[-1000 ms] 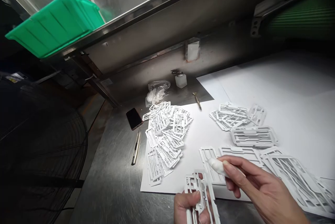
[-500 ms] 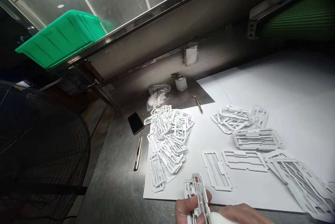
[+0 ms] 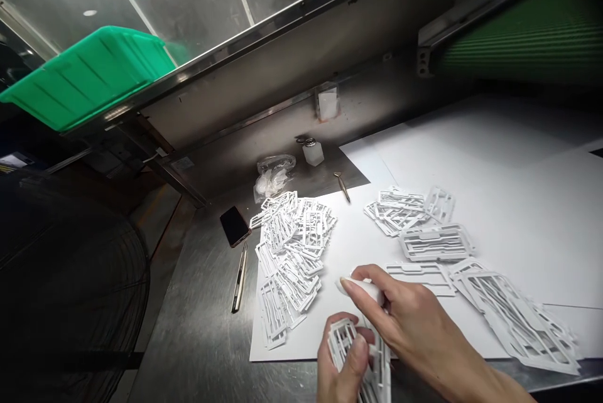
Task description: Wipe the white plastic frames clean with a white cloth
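My left hand (image 3: 342, 370) grips a white plastic frame part (image 3: 343, 335) at the bottom edge, thumb pressed on its face. My right hand (image 3: 409, 321) lies just above and to the right of it, fingers pinched on a small white pad (image 3: 365, 290) whose tip points left over the frame. Both hands hover at the near edge of the white paper sheet (image 3: 518, 202). A heap of white frames (image 3: 292, 246) lies to the left of the hands. More frames (image 3: 424, 221) are spread to the right.
A dark phone (image 3: 234, 226) and a thin pen-like tool (image 3: 239, 268) lie on the steel table left of the paper. A small bottle (image 3: 311, 152), a plastic bag (image 3: 271, 174) and tweezers (image 3: 342, 187) sit at the back. A green bin (image 3: 85, 76) rests on the upper ledge.
My right hand, low at the frame's bottom edge half a second ago, has come up over the frame part with the white pad. The view has shifted slightly right.
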The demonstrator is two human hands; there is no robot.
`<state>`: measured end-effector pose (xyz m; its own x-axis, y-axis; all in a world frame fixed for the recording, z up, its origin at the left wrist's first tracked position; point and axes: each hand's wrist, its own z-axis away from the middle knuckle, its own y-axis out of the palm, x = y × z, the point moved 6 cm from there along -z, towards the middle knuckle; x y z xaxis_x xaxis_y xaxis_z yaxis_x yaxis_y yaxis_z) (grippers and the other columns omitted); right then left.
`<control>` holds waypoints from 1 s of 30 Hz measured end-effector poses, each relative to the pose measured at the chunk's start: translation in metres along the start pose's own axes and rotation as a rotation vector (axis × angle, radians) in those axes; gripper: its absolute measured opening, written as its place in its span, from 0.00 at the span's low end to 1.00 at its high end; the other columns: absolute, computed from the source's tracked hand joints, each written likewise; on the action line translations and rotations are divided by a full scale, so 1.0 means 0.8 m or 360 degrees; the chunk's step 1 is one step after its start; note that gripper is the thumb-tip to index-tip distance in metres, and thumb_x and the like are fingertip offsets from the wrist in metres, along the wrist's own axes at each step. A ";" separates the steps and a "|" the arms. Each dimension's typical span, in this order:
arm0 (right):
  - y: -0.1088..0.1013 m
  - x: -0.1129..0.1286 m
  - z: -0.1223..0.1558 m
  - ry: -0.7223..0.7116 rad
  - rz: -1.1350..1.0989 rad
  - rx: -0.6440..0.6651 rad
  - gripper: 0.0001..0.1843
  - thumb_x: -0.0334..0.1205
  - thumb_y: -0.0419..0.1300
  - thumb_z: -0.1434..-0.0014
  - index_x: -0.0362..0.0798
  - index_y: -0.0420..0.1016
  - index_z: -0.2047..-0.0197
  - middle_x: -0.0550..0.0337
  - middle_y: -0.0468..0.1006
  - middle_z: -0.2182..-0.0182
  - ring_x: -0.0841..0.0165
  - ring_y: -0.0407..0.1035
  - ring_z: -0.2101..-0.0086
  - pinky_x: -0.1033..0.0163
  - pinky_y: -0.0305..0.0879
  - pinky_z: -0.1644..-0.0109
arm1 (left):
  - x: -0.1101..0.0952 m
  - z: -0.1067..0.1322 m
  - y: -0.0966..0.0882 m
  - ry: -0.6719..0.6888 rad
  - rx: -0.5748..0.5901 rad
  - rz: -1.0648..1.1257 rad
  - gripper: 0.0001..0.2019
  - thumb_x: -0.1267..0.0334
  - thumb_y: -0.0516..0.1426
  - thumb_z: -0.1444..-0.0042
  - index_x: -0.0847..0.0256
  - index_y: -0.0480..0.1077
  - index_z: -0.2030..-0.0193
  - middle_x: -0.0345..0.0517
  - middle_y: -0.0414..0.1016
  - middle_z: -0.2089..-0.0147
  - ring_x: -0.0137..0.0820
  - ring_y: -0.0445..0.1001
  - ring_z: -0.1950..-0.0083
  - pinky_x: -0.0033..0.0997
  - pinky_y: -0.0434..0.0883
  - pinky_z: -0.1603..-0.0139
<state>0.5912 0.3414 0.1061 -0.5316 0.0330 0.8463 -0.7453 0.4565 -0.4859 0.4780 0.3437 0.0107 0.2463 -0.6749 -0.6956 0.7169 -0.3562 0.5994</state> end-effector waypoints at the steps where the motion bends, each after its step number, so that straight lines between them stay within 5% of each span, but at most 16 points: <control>1: 0.003 0.000 -0.002 0.0022 -0.0007 0.0032 0.23 0.62 0.52 0.39 0.50 0.71 0.66 0.62 0.68 0.84 0.65 0.65 0.84 0.66 0.59 0.81 | -0.010 0.001 0.003 0.0098 0.0008 -0.0037 0.30 0.46 0.66 0.60 0.62 0.66 0.55 0.44 0.72 0.67 0.24 0.65 0.76 0.25 0.60 0.74; 3: 0.009 0.002 -0.006 0.0070 -0.0047 0.0110 0.21 0.60 0.53 0.38 0.51 0.70 0.65 0.64 0.68 0.83 0.66 0.64 0.84 0.66 0.58 0.80 | -0.021 0.002 0.008 0.0210 0.0053 -0.0104 0.32 0.53 0.70 0.67 0.63 0.66 0.55 0.43 0.72 0.67 0.24 0.67 0.75 0.25 0.62 0.70; 7: 0.010 -0.007 -0.012 0.0205 -0.0310 0.0305 0.20 0.59 0.49 0.34 0.53 0.69 0.60 0.67 0.70 0.81 0.70 0.65 0.83 0.70 0.59 0.81 | -0.001 0.004 0.008 -0.0135 0.0201 0.0184 0.28 0.50 0.65 0.58 0.62 0.66 0.53 0.47 0.75 0.67 0.32 0.74 0.72 0.27 0.65 0.70; 13: -0.030 -0.041 -0.012 0.0222 -0.0305 0.0107 0.20 0.60 0.51 0.35 0.52 0.69 0.57 0.66 0.68 0.76 0.73 0.58 0.82 0.69 0.53 0.82 | 0.016 -0.001 0.004 -0.0224 0.0448 0.0583 0.23 0.44 0.60 0.53 0.56 0.73 0.55 0.47 0.78 0.65 0.34 0.77 0.72 0.24 0.64 0.75; 19: -0.013 -0.019 0.007 -0.0139 -0.0054 0.0405 0.14 0.54 0.51 0.33 0.55 0.71 0.60 0.69 0.72 0.73 0.72 0.66 0.76 0.66 0.58 0.73 | 0.019 0.003 0.000 -0.0350 0.0385 0.0388 0.29 0.41 0.58 0.51 0.72 0.76 0.61 0.55 0.78 0.70 0.32 0.76 0.73 0.24 0.65 0.74; 24: -0.040 -0.041 0.015 -0.0191 0.0132 0.0146 0.14 0.55 0.53 0.35 0.56 0.72 0.61 0.70 0.71 0.79 0.73 0.63 0.83 0.66 0.54 0.78 | 0.009 0.005 -0.006 -0.0223 0.0318 0.0438 0.20 0.48 0.61 0.51 0.56 0.72 0.54 0.50 0.79 0.63 0.41 0.79 0.68 0.30 0.68 0.71; 30: -0.051 -0.038 0.014 -0.0187 0.0196 0.0093 0.14 0.56 0.53 0.35 0.57 0.71 0.63 0.72 0.68 0.80 0.74 0.60 0.85 0.68 0.56 0.80 | 0.012 0.002 -0.005 -0.0217 0.0285 0.0417 0.24 0.46 0.61 0.53 0.59 0.70 0.54 0.50 0.79 0.64 0.40 0.78 0.69 0.28 0.66 0.74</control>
<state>0.6329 0.3120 0.0977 -0.6613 -0.0201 0.7499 -0.6917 0.4031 -0.5992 0.4762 0.3377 0.0021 0.3087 -0.8344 -0.4567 0.5117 -0.2591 0.8192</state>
